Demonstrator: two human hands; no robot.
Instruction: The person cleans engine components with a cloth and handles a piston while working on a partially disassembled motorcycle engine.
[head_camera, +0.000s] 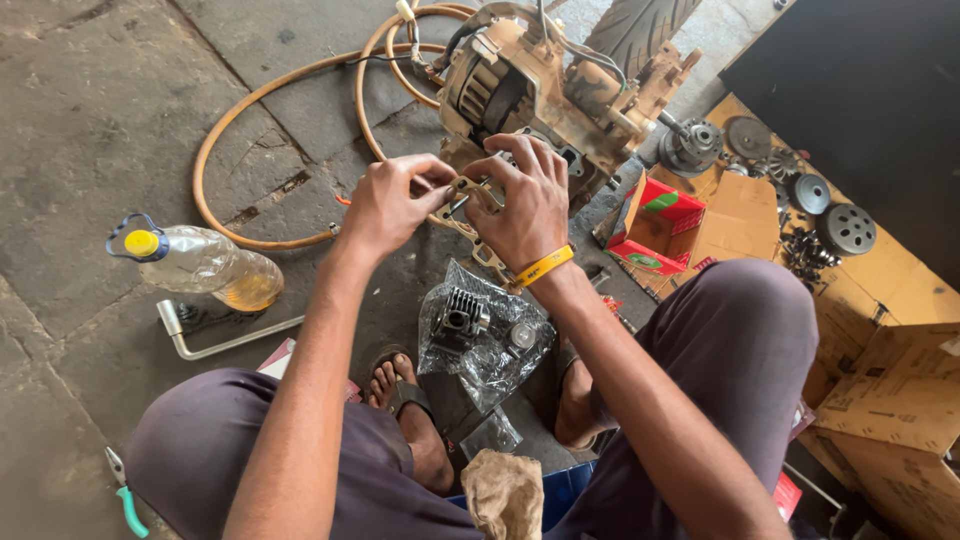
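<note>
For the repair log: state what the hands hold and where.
Both hands, left hand and right hand, pinch a thin tan cut-out gasket along its upper edge.

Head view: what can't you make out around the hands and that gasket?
- Gasket: middle covered by both hands, left hand, right hand.
- Engine: top cut off by the frame edge; face behind the hands hidden.
- Bagged cylinder: blurred by crinkled plastic.
- Pliers: cut off at the bottom.

1 engine, 1 oil bottle, 1 hose, 2 cardboard boxes
</note>
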